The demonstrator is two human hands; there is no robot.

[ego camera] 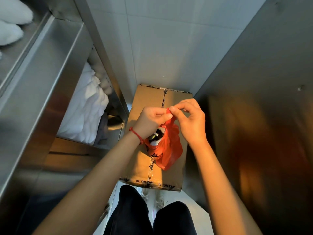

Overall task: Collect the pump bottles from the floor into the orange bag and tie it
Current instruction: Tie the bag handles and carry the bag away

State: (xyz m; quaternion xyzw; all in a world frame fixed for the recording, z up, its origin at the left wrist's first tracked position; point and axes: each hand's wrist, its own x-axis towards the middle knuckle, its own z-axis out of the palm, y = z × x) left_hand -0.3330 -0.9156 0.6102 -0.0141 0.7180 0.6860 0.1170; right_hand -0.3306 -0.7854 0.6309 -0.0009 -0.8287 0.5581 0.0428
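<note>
Steel shelving (42, 85) runs down my left with white towels (86, 112) stuffed in it, and a steel panel (254, 82) walls off the right. Between them a taped cardboard box (145, 100) sits on the floor. The orange bag (167, 150) rests on top of the box, something dark and white showing in its mouth. My left hand (152, 119) and right hand (191, 121) both pinch the bag's handles up top, grip narrow, fingertips nearly touching.

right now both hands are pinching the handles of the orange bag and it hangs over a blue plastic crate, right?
Not quite. The head view shows the left hand and right hand pinching the orange bag handles, but it hangs over a taped cardboard box, not a blue plastic crate.
</note>
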